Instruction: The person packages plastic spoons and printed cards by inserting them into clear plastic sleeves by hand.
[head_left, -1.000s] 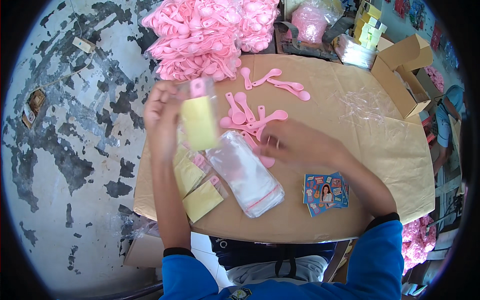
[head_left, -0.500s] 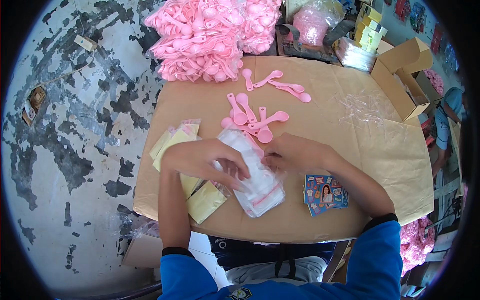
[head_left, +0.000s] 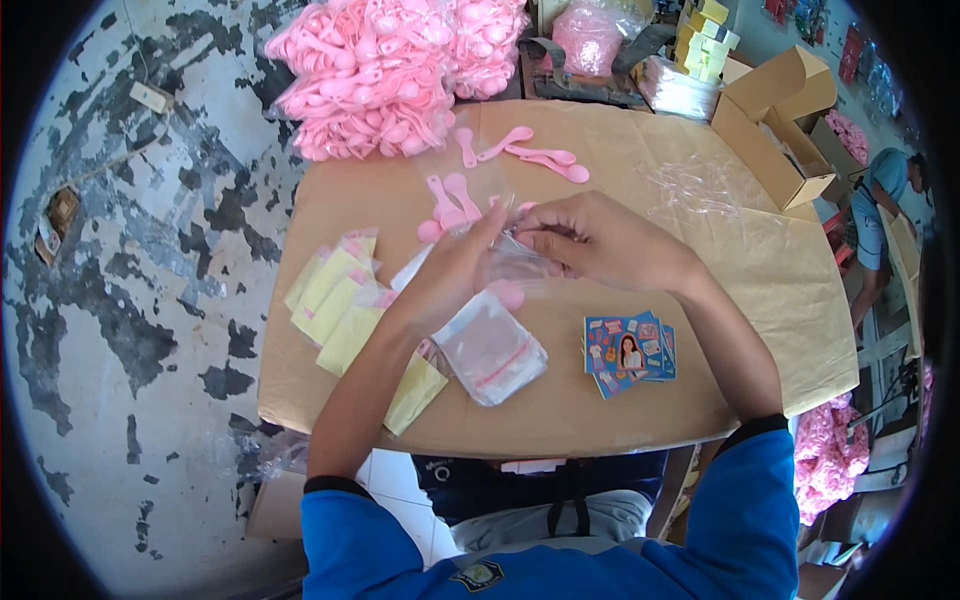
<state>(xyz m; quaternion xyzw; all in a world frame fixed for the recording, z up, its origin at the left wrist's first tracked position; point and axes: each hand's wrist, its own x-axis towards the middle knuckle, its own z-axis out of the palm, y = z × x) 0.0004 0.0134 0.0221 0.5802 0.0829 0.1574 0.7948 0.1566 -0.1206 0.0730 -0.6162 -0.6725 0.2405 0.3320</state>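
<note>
A clear plastic bag is stretched between my two hands above the middle of the table. My left hand holds its left side, with the fingers pointing up and away. My right hand pinches the bag's upper edge. Just below lies a stack of clear plastic bags. Pink measuring spoons lie beyond my hands, some partly hidden by them and the film. Yellow packets overlap beside my left forearm. Blue printed cards sit in a pile near my right forearm.
Big bags of pink spoons stand at the far left of the brown-covered table. Loose clear plastic strips and an open cardboard box are at the far right. Another person bends beyond the right side.
Both hands have moved up and away from me, and a clear bag now spans them. The stack of bags, the card pile and more yellow packets have come into fuller view.
</note>
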